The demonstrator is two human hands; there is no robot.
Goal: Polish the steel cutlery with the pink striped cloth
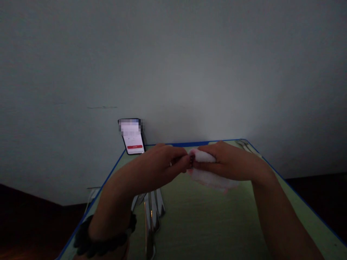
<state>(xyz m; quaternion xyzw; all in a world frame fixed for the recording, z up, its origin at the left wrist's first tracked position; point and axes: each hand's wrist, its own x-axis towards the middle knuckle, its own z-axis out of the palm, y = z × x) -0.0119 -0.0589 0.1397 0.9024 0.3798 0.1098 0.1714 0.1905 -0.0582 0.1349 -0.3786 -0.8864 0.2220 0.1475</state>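
A white cloth with pinkish edges (214,178) is folded in my right hand (230,160), its fingers closed on it and a loose part hanging below. My left hand (168,162) meets it from the left, thumb and fingers pinched together. Between the two hands, against the cloth, shows a small dark, ridged end (192,160) that looks like fork tines; the dim light and the fingers hide the rest of it. Both hands are above the green table top (206,220). Several table knives (153,213) lie under and beside my left forearm.
A lit phone (132,139) leans against the grey wall (189,72) at the table's far left corner. Several forks or spoons (245,145) lie at the far right corner. The table has a blue edge (206,143). A white cable (89,196) hangs at the left.
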